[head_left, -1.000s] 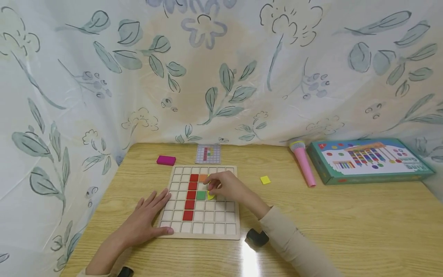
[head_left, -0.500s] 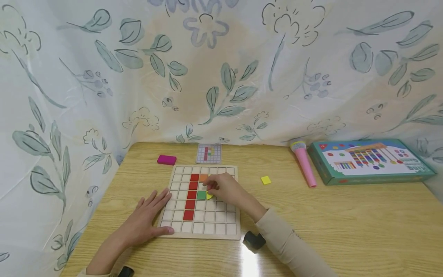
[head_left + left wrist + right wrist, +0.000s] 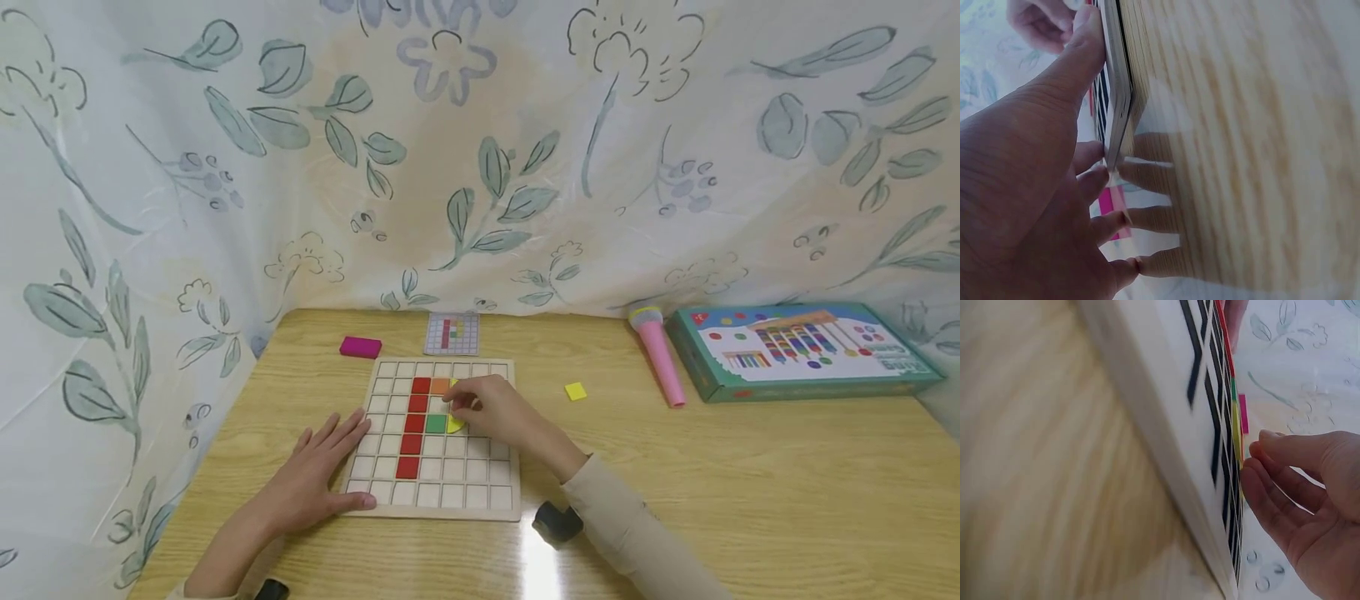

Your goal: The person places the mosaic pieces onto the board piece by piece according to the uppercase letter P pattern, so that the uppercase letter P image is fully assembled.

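Note:
A wooden grid board (image 3: 442, 510) lies on the table with a column of red square tiles (image 3: 413, 423), an orange tile (image 3: 441, 386) and a green tile (image 3: 436, 424) in its cells. My left hand (image 3: 307, 479) rests at the board's left edge, thumb on its near corner, fingers spread; the left wrist view shows the thumb against the rim. My right hand (image 3: 495, 408) is over the board with its fingers curled, fingertips at a yellow tile (image 3: 455, 425) beside the green one. These fingers partly hide that tile. Another bit of yellow shows above them.
A small pattern card (image 3: 452, 334) and a magenta block (image 3: 361, 347) lie behind the board. To the right are a loose yellow tile (image 3: 575, 392), a pink toy microphone (image 3: 660, 358) and a green toy box (image 3: 806, 350). A floral curtain (image 3: 480, 167) hangs behind.
My right hand has stayed at the same cell with only small finger movements; slightly more of the yellow tile shows now. My left hand has kept still.

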Demonstrator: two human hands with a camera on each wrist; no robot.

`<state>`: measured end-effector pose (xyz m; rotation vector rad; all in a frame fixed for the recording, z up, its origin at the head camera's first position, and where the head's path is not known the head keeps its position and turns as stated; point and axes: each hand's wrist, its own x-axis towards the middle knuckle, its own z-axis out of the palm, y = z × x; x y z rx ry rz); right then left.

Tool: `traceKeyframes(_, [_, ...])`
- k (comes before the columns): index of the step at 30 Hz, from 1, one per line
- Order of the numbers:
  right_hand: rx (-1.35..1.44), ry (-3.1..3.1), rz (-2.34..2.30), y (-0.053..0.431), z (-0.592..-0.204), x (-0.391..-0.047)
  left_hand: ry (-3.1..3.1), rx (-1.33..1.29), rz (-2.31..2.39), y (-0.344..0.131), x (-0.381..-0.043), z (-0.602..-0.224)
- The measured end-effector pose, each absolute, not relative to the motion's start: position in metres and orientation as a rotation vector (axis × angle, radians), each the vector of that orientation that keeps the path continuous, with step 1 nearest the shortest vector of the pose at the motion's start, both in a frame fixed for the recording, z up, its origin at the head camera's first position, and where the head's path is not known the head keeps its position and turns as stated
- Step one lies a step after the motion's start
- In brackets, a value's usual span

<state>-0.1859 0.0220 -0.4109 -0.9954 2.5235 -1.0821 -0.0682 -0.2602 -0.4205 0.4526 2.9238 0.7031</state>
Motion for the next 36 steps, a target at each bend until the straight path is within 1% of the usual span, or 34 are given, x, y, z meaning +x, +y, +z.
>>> traceKeyframes(6, [-0.908, 2.573, -1.101, 0.054, -0.405, -0.191, 2.917, 0.444, 0.712, -0.261, -0.068, -0.422])
traceKeyframes(12, [-0.926, 2.644, -1.117, 0.097, -0.402, -0.204, 2.918, 0.443, 0.712, -0.261, -0.067, -0.422])
traceKeyframes(21, [-0.913, 2.688, -0.926, 0.152, -0.405, -0.218, 2.923, 0.45, 0.703, -0.262, -0.067, -0.421])
traceKeyframes(27, [-0.921, 2.705, -0.932, 0.166, -0.411, -0.217, 2.936, 0.469, 0.703, -0.261, -0.068, -0.422])
traceKeyframes(36, [-0.823, 2.791, -0.963, 0.168, -0.409, -0.214, 2.942, 0.479, 0.69, -0.262, -0.068, -0.423])
